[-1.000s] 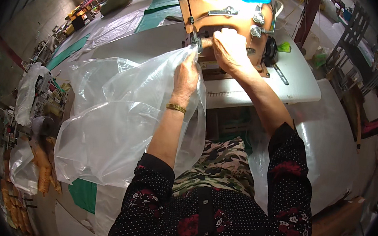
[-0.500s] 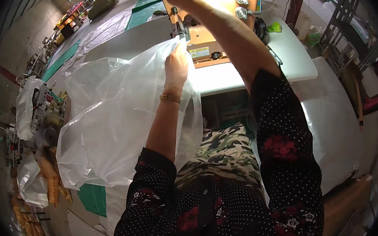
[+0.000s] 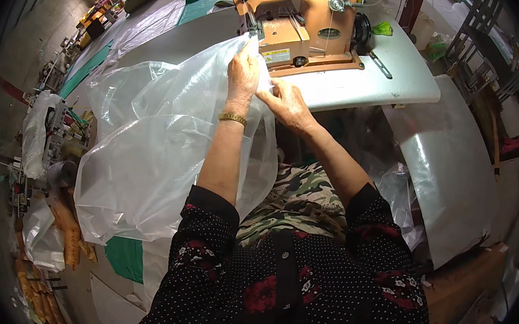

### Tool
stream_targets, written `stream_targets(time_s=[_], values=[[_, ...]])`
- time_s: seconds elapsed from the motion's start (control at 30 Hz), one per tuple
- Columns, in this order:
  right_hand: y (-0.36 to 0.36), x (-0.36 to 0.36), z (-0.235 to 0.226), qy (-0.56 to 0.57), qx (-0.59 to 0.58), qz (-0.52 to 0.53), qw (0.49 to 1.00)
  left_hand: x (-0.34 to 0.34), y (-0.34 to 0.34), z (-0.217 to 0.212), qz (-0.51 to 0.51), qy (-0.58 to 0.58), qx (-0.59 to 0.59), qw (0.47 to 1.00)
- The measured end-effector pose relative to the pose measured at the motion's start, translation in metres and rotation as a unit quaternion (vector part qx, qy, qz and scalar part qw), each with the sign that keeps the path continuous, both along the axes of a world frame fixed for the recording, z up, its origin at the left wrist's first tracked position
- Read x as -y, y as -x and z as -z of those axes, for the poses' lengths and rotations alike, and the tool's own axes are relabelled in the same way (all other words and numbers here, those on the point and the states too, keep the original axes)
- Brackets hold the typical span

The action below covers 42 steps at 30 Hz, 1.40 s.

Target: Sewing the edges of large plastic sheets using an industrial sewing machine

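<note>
Clear plastic sheet (image 3: 161, 146) was pinched in both hands, left hand (image 3: 243, 73) gripping its top edge, right hand (image 3: 287, 104) just beside, sheet hanging left and below them, orange sewing machine (image 3: 298, 22) just beyond on white surface (image 3: 367, 85)

Sewing machine (image 3: 298, 16) top cut off by frame edge.

A white, smooth-topped sewing table (image 3: 366, 88) with a rounded right corner carries the things. An orange industrial sewing machine (image 3: 301, 22) stands on it toward the far edge. A clear plastic sheet (image 3: 168, 134) — large and crumpled — lies over the table's left end and spills off its near edge. A slim grey metal tool (image 3: 381, 64) lies just right of the machine's base, near the right corner.
</note>
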State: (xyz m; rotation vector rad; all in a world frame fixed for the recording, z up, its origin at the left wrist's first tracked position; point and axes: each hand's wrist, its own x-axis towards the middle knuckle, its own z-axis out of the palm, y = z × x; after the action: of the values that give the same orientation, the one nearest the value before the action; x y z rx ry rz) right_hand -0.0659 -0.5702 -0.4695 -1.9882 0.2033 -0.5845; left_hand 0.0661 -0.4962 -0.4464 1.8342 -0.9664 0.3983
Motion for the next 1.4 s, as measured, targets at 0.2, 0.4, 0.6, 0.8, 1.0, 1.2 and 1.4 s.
stream_targets(time_s=[0.2,0.4,0.6,0.8,1.0,1.2,1.4], values=[[0.022,-0.031,0.003,0.124,-0.112,0.062,0.984,0.001,0.012,0.003,-0.043,0.015,-0.053,0.998],[0.029,-0.044,0.011,0.169,-0.052,-0.025,0.984,-0.001,0.017,0.009,-0.077,0.070,-0.057,0.993],[0.039,-0.029,0.023,0.039,0.055,-0.041,0.997,0.010,0.021,0.016,-0.027,0.170,-0.247,0.954],[0.038,-0.023,0.029,-0.031,0.034,-0.074,0.996,0.013,0.025,0.020,0.013,0.212,-0.299,0.930],[0.030,-0.024,0.030,0.062,0.048,-0.048,0.996,0.015,0.016,0.016,0.079,0.279,-0.366,0.884],[0.018,-0.025,0.022,0.079,0.026,-0.046,0.996,0.013,0.007,0.005,0.065,0.242,-0.349,0.903],[0.018,-0.025,0.022,0.025,0.029,-0.038,0.999,0.014,0.008,0.005,0.027,0.206,-0.300,0.931]])
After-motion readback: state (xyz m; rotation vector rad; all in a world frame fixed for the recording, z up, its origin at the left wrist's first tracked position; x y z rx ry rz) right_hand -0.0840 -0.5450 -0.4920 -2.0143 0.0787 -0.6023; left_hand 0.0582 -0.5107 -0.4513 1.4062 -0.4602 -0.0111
